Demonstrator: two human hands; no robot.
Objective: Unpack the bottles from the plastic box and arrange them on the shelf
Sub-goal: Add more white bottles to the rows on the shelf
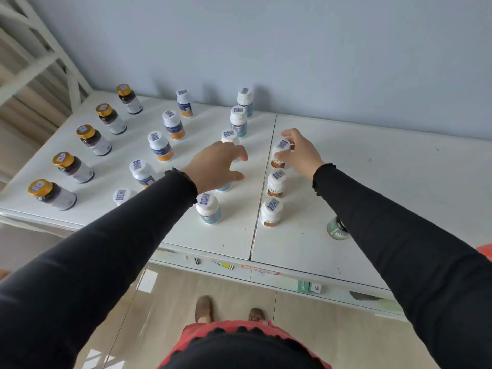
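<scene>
Right now both hands are out over the white shelf top (359, 182), which runs along a pale blue wall (292, 49).

R hand (300, 155) grips the cap of the rearmost brown-label bottle (278, 162), thumb on the near side, fingers curled over the far side of the white cap. That bottle stands upright just right of the seam (263, 187) between the 2 shelf panels. Behind it toward the front edge, 2 more brown-label bottles (275, 183) and (271, 213) stand in the same line, apart from each other.

L hand (218, 166) hovers over the blue-label row, fingers loosely spread and bent, thumb out to the right; can't tell if it touches the bottle under it (225, 187), mostly hidden by the palm. Nothing visibly held.

Other rows, all upright w/ barcode stickers on caps:
- blue-label white bottles (238, 123), row running back to the wall, nearest one (209, 210) by the L sleeve (106, 249).
- orange-band white bottles (173, 126), next row left; front one (122, 195) partly behind the sleeve.
- dark bottles w/ gold caps (93, 141), 5 in the far-left row.

A green-label bottle (336, 230) stands alone near the front, partly hidden by the R sleeve (399, 235). An orange-red edge (486, 251) shows at far right; can't tell what it is. No plastic box identifiable in view.
</scene>
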